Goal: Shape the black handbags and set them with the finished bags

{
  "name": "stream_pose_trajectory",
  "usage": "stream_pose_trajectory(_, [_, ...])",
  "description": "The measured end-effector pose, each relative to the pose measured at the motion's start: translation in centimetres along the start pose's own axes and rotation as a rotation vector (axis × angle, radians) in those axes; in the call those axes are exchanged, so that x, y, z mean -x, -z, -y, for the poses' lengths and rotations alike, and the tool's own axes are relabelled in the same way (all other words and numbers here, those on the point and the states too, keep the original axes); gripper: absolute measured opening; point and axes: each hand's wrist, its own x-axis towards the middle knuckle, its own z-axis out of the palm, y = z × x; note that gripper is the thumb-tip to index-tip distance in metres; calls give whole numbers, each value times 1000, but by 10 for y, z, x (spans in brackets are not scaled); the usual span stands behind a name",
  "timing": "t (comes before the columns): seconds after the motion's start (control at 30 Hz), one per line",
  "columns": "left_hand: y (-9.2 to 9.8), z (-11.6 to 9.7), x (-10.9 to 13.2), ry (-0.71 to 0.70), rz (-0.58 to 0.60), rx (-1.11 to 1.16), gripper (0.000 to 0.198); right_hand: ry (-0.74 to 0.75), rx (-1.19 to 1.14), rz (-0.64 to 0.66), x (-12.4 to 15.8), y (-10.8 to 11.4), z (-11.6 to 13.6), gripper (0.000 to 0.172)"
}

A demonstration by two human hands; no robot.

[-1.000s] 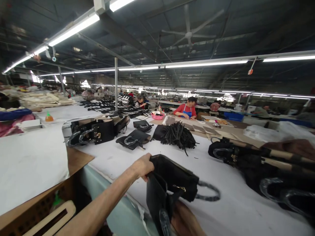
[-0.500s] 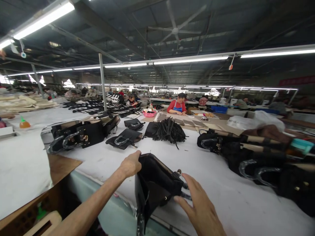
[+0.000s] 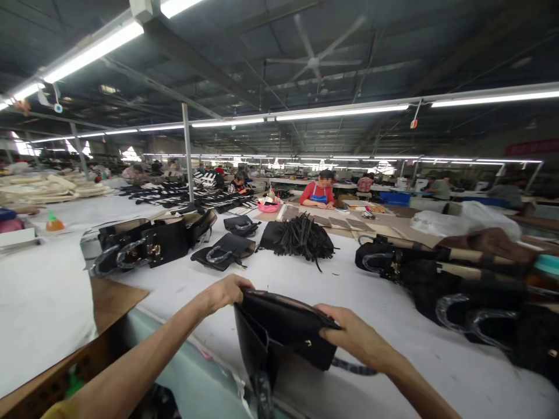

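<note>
A black handbag (image 3: 297,326) gapes toward me at the near edge of the white-covered table, its inside partly showing. My left hand (image 3: 229,293) grips the bag's upper left corner, fingers closed over the rim. At the upper right corner, my right hand (image 3: 349,333) pinches the rim between thumb and fingers. A plastic-wrapped handle (image 3: 353,366) sticks out below my right wrist, and another wrapped handle (image 3: 263,393) hangs at the bag's front. A small metal fitting (image 3: 308,343) shows on the dark panel.
Black handbags (image 3: 170,241) stand at the left, and more bags (image 3: 471,285) lie along the right. Beyond my hands are flat black bag pieces (image 3: 225,251) and a heap of black strips (image 3: 303,235). A person in red (image 3: 318,192) sits across the table.
My right hand has gone from open beside the bag to gripping its right rim. The bag's mouth is now stretched wider and flatter between both hands.
</note>
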Motion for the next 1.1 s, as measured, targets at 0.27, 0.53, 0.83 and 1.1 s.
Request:
stream_pose_trajectory(0.27, [5,11,8,-169,164,173,50,22,-45,51,-11,12,-8,20])
stream_pose_trajectory(0.53, [15,-24,-3,-149,106,-280,48,23,6,-9,-13,0,-5,17])
stream_pose_trajectory(0.83, [-6,-30,-12,-287,218,-185,47,81,-87,53,-19,10,-19,19])
stream_pose_trajectory(1.1, [-5,-9,3,-211,343,33,41,97,-148,137,-30,19,-21,26])
